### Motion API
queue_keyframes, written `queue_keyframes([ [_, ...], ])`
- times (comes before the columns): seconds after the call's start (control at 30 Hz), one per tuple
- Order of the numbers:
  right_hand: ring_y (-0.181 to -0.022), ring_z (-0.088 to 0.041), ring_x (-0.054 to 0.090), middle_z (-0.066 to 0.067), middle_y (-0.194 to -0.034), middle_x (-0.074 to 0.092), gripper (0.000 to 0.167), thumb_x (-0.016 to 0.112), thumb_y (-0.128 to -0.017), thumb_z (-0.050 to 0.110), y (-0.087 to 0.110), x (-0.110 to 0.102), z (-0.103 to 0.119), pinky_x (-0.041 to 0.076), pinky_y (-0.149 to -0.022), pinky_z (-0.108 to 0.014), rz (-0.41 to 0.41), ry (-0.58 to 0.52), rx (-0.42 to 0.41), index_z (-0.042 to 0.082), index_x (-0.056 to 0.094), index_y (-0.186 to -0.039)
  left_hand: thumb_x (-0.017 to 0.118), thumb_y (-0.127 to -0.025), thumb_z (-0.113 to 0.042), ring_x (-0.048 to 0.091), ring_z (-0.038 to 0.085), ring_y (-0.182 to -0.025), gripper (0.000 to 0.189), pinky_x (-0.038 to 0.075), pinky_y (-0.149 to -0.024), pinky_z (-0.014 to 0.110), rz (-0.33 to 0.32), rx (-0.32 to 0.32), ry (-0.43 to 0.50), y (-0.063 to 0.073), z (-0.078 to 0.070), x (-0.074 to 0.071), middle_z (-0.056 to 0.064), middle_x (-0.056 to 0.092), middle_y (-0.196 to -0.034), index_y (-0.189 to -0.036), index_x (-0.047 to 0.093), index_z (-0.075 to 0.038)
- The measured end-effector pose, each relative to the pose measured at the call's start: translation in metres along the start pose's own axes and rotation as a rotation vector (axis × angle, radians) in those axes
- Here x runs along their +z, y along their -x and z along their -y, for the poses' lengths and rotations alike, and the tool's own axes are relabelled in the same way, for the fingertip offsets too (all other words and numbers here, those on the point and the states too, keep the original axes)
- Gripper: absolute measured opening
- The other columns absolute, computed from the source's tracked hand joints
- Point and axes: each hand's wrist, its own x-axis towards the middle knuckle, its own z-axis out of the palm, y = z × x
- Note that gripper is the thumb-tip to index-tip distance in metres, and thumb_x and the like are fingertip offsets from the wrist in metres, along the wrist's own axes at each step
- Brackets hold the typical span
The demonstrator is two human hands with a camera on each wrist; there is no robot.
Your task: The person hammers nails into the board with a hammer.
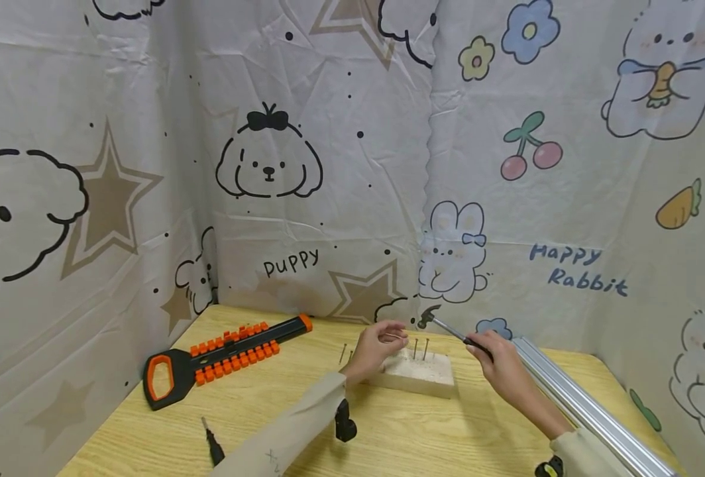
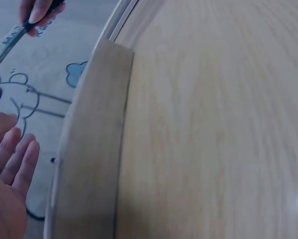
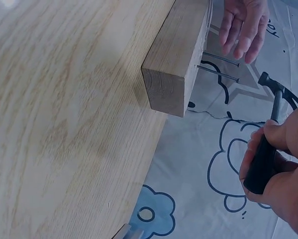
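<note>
My right hand (image 1: pixel 501 368) grips the black handle of a small claw hammer (image 1: pixel 448 328), its head raised over the far side of a wooden block (image 1: pixel 418 381). In the right wrist view the handle (image 3: pixel 260 167) lies in the curled fingers. Two nails (image 1: pixel 427 349) stand upright in the top of the block. Over the block's left part is my left hand (image 1: pixel 376 348), its fingers loosely bent with nothing held in them. In the left wrist view those fingers (image 2: pixel 19 164) are spread near the nails. More nails (image 1: pixel 343 353) show left of that hand.
A black tool holder with orange clips (image 1: pixel 233 358) lies at the table's left. Nearer the front is a black-handled screwdriver (image 1: pixel 213 445). A silver metal rail (image 1: pixel 591 407) runs along the right side. Printed cloth (image 1: pixel 328 225) surrounds the wooden table (image 1: pixel 424 437).
</note>
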Motion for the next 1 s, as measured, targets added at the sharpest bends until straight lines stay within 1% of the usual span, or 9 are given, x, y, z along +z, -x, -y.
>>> queue_keyframes([
  [0.1, -0.073, -0.011, 0.057, -0.003, -0.088, 0.067, 0.014, 0.075, -0.092, -0.004, 0.001, -0.002, -0.001, 0.048, -0.059, -0.028, 0.007, 0.003, 0.008, 0.0, 0.078, -0.106, 0.07, -0.101, -0.007, 0.07, 0.035, -0.107, 0.027, 0.056, -0.089, 0.023, -0.019, 0.021, -0.027, -0.001, -0.004, -0.011, 0.021, 0.073, -0.117, -0.127, 0.068, 0.001],
  [0.23, -0.075, -0.012, 0.058, -0.004, -0.09, 0.068, 0.015, 0.075, -0.093, -0.003, 0.001, -0.002, -0.002, 0.048, -0.059, -0.028, 0.021, 0.004, 0.032, -0.002, 0.078, -0.108, 0.067, -0.103, -0.008, 0.069, 0.032, -0.107, 0.024, 0.056, -0.091, 0.026, -0.051, 0.035, -0.079, -0.002, -0.007, -0.028, 0.021, 0.073, -0.118, -0.125, 0.07, 0.0],
  [0.33, -0.073, -0.009, 0.055, -0.004, -0.09, 0.068, 0.016, 0.074, -0.094, -0.002, 0.001, -0.003, -0.003, 0.047, -0.058, -0.027, 0.032, -0.004, 0.056, -0.003, 0.077, -0.11, 0.066, -0.104, -0.009, 0.069, 0.028, -0.107, 0.023, 0.057, -0.091, 0.03, -0.066, 0.021, -0.109, 0.0, -0.008, -0.041, 0.021, 0.072, -0.119, -0.125, 0.07, -0.002],
  [0.43, -0.07, -0.005, 0.049, -0.003, -0.089, 0.067, 0.017, 0.073, -0.095, -0.001, 0.001, -0.005, -0.004, 0.043, -0.056, -0.025, 0.044, -0.018, 0.083, -0.004, 0.077, -0.111, 0.065, -0.104, -0.007, 0.068, 0.03, -0.108, 0.021, 0.058, -0.092, 0.034, -0.081, 0.01, -0.144, 0.003, -0.006, -0.052, 0.022, 0.071, -0.119, -0.123, 0.07, -0.003],
  [0.53, -0.068, -0.003, 0.045, -0.003, -0.087, 0.065, 0.016, 0.072, -0.097, -0.001, 0.001, -0.005, -0.005, 0.041, -0.055, -0.024, 0.057, -0.03, 0.111, -0.005, 0.077, -0.112, 0.064, -0.104, -0.006, 0.068, 0.03, -0.106, 0.018, 0.057, -0.091, 0.035, -0.115, -0.012, -0.18, 0.006, -0.004, -0.061, 0.021, 0.071, -0.116, -0.12, 0.071, -0.003],
  [0.73, -0.068, -0.006, 0.046, -0.004, -0.087, 0.065, 0.016, 0.071, -0.097, 0.0, 0.001, -0.005, -0.005, 0.042, -0.055, -0.024, 0.076, -0.029, 0.147, -0.005, 0.076, -0.112, 0.063, -0.104, -0.003, 0.068, 0.031, -0.101, 0.015, 0.058, -0.088, 0.036, -0.162, -0.043, -0.267, 0.014, 0.004, -0.071, 0.018, 0.071, -0.11, -0.116, 0.071, 0.0],
  [0.83, -0.069, -0.007, 0.047, -0.005, -0.087, 0.065, 0.016, 0.072, -0.097, 0.0, 0.001, -0.004, -0.005, 0.043, -0.056, -0.024, 0.078, -0.025, 0.151, -0.005, 0.077, -0.111, 0.064, -0.103, -0.003, 0.069, 0.031, -0.1, 0.015, 0.058, -0.088, 0.037, -0.167, -0.045, -0.31, 0.018, 0.007, -0.074, 0.017, 0.072, -0.108, -0.115, 0.072, 0.001],
  [0.9, -0.069, -0.007, 0.047, -0.004, -0.087, 0.066, 0.015, 0.072, -0.096, -0.001, 0.001, -0.003, -0.005, 0.043, -0.056, -0.024, 0.078, -0.028, 0.148, -0.004, 0.077, -0.11, 0.064, -0.103, -0.002, 0.069, 0.031, -0.098, 0.014, 0.059, -0.086, 0.037, -0.166, -0.04, -0.338, 0.021, 0.009, -0.076, 0.017, 0.072, -0.106, -0.114, 0.072, 0.001],
  [1.0, -0.069, -0.007, 0.047, -0.004, -0.085, 0.066, 0.014, 0.073, -0.096, -0.001, 0.002, -0.002, -0.005, 0.042, -0.056, -0.024, 0.074, -0.031, 0.135, -0.004, 0.077, -0.109, 0.064, -0.101, 0.0, 0.069, 0.035, -0.096, 0.015, 0.059, -0.084, 0.041, -0.152, -0.033, -0.374, 0.026, 0.011, -0.081, 0.02, 0.071, -0.104, -0.114, 0.07, 0.004],
])
